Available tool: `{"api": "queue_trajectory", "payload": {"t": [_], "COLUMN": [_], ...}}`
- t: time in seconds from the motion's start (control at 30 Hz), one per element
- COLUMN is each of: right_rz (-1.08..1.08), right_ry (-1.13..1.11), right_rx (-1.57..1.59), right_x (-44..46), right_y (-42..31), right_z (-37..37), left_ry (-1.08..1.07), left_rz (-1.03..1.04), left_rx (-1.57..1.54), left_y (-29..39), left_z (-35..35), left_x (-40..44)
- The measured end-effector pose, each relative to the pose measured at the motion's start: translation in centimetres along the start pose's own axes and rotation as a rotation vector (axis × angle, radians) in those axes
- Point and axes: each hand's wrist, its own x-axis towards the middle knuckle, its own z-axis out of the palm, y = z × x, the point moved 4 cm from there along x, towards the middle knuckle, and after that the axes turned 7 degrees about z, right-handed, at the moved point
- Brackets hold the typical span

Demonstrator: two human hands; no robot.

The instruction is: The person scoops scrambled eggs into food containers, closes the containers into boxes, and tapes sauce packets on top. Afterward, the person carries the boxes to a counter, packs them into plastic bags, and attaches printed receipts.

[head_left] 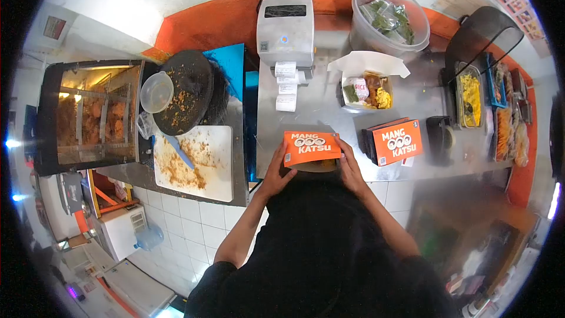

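Observation:
An orange box marked "MANG KATSU" [312, 146] is at the near edge of the steel counter, held between both hands. My left hand [275, 172] is closed on its left side, and my right hand [350, 171] is on its right side. Just right of it stands another orange box [398, 142] with the same print. Farther back, an open white box [366, 91] holds a packet marked "RICE", browned food, yellow food and a green item. What lies inside the held box is mostly hidden by its lid.
A label printer [286, 32] stands at the back with paper hanging out. Right of it is a clear tub [391, 20] of green packets. At left are a stained cutting board [220, 162] with a blue-handled knife, a dark round board [191, 91] and a lit food warmer [94, 112].

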Motion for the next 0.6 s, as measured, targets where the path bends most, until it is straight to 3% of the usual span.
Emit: {"api": "queue_trajectory", "payload": {"t": [0.2,0.27,0.5,0.6], "right_rz": [0.175,0.080,-0.030,-0.150], "right_ry": [-0.153,-0.212,-0.297,-0.307], "right_rx": [0.129,-0.411,-0.437,-0.634], "right_x": [-1.3,-1.7,0.2,0.6], "right_y": [2.7,2.2,3.0,4.2], "right_z": [0.6,0.0,-1.1,-0.7], "left_ry": [-0.112,-0.157,-0.312,-0.351], "left_rz": [0.069,0.081,0.027,-0.015], "left_rx": [0.070,0.147,0.415,0.434], "left_y": [1.2,0.4,-2.4,-2.1], "left_z": [-0.1,-0.3,-0.7,-0.4], "left_x": [0.1,-0.4,0.0,0.3]}}
